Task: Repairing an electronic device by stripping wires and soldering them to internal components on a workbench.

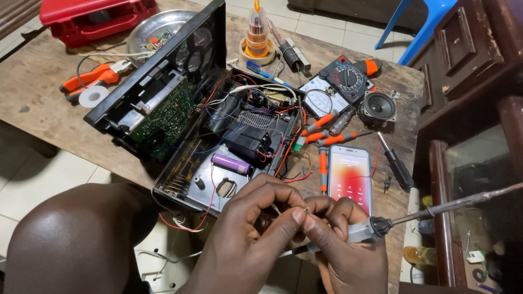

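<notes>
My left hand (256, 228) and my right hand (343, 247) meet at the table's near edge, fingertips pinching a tiny part with thin wire (304, 209). A soldering iron (425, 212) lies across my right hand, its long metal tip pointing right. Just beyond my hands sits an opened black radio case (218, 136) with wires, a purple cylindrical cell (230, 163) and a green circuit board (166, 117) on its tilted front half.
A smartphone (350, 177) with a lit screen lies right of the case, beside orange-handled screwdrivers (322, 133), a black screwdriver (395, 163), a small speaker (378, 107) and a multimeter (338, 87). Orange pliers (90, 79), a metal bowl (155, 30) and a red box (95, 19) are at the far left.
</notes>
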